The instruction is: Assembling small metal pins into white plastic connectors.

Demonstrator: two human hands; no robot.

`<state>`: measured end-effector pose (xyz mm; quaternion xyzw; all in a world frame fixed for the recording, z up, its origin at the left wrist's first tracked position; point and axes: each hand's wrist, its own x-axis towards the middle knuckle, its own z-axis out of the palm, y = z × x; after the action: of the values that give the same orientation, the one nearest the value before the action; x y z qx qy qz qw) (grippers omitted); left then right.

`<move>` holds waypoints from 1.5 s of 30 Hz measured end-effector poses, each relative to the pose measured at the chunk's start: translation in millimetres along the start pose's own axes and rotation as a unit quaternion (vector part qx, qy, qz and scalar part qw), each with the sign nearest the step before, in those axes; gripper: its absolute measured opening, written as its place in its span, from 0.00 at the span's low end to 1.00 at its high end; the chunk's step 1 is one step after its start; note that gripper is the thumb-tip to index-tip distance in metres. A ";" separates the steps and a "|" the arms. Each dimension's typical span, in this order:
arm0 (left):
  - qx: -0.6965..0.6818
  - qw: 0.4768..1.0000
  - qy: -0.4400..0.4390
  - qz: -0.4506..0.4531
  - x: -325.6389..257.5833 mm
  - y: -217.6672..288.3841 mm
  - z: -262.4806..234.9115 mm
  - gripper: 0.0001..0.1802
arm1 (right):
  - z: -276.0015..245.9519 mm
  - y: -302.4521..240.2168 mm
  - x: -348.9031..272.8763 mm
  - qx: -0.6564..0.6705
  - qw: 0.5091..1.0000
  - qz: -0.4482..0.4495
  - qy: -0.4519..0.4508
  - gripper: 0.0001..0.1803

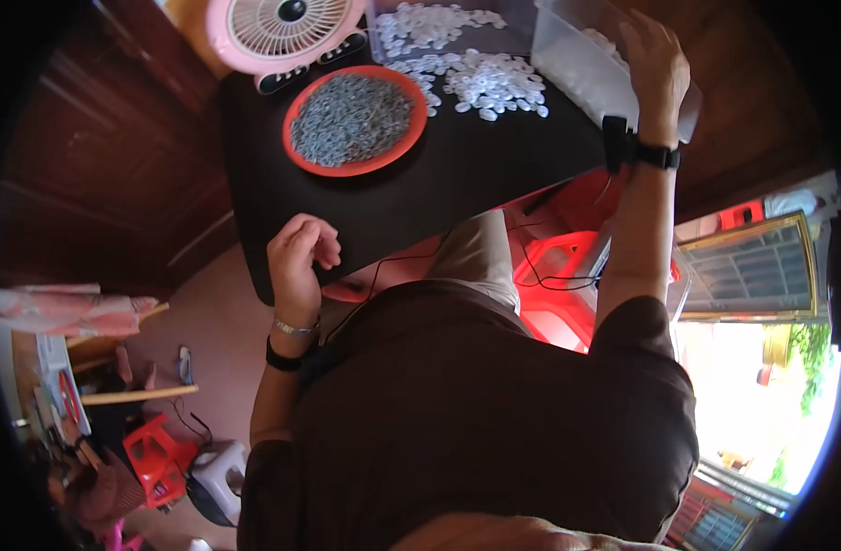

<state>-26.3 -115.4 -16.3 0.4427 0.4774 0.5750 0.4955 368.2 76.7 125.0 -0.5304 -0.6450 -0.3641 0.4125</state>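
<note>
My right hand point(657, 73) reaches over the clear plastic bin point(567, 32) at the far right of the black table point(485, 165). Its fingers are spread apart, and nothing shows in them. Whitish pieces point(577, 73) fill part of that bin. At the near left edge of the table, my left hand point(301, 248) is held with its fingers curled in; whatever they may hold is hidden. Beyond it stands a round red-orange tray point(297, 156) heaped with small grey pieces point(352, 119). To the tray's right lies a loose pile of small clear oval pieces point(498, 84).
Another clear container point(521, 41), at the far edge, holds more clear pieces. A pink fan point(287, 23) stands at the far left. Red plastic stools point(563, 262) are below the table, with a black cable point(379, 266) hanging near my lap. Wooden panelling point(117, 165) rises at left.
</note>
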 end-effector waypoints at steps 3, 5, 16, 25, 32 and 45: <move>0.025 1.000 -0.002 0.007 5.4 0.7 5.8 0.15 | 18.7 -45.4 -33.7 0.293 0.941 0.109 -0.131 0.11; 0.027 1.000 0.003 -0.007 4.6 3.7 9.2 0.15 | 39.0 -87.8 -51.1 0.394 0.867 0.070 -0.296 0.11; 0.013 0.999 -0.027 0.011 0.8 -3.9 8.8 0.13 | 151.2 -142.8 -59.2 0.241 0.875 -0.192 -0.372 0.18; 0.012 0.999 -0.035 0.011 -1.5 -5.0 6.6 0.13 | 141.7 -148.0 -73.0 0.208 0.866 -0.230 -0.392 0.10; 0.033 0.998 -0.045 0.024 -0.6 -5.0 7.2 0.13 | 146.7 -136.1 -73.3 0.243 0.882 -0.183 -0.361 0.06; 0.031 0.998 -0.049 0.008 10.9 17.4 18.4 0.15 | 30.7 -193.0 -70.5 0.683 0.556 0.159 -0.446 0.07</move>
<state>-12.1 -103.5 4.1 0.4898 0.4662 0.5416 0.4995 180.6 44.3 42.0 -0.2782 -0.7070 0.5403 0.3617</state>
